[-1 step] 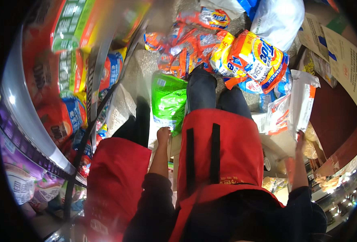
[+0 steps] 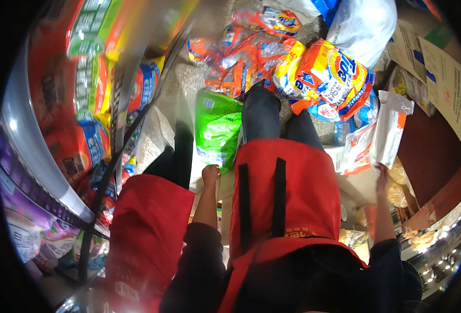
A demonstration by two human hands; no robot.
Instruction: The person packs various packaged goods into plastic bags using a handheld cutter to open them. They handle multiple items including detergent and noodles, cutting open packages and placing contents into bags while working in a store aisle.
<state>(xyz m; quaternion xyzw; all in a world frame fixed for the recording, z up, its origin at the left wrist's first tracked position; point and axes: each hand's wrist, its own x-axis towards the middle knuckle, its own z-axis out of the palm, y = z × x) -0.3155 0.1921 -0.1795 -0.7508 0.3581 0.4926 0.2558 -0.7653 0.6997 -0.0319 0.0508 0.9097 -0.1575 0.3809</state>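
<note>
My left hand (image 2: pixel 210 174) is closed at the lower edge of a plump green plastic bag (image 2: pixel 218 128), its fingers seeming to pinch the bag's bottom corner. On the other side, my right hand (image 2: pixel 382 178) reaches up to the lower end of a long white-and-orange package (image 2: pixel 391 128). Its fingers look closed on that end, though they are slightly blurred. Between the hands lies my red apron (image 2: pixel 306 182) with two black straps. Beyond my knees are orange, yellow and blue detergent bags (image 2: pixel 330 73), with a pile of smaller orange packets (image 2: pixel 241 62) beside them.
A shelf rack (image 2: pixel 63 182) of red and purple detergent bags runs along the left. Another red apron (image 2: pixel 149 224) and dark trouser legs stand close to my left arm. Printed cardboard (image 2: pixel 447 78) is at the right, and a white sack (image 2: pixel 363 31) lies at the far side.
My right hand has shifted slightly left and up against the white-and-orange package's lower end. My left hand stays at the green bag.
</note>
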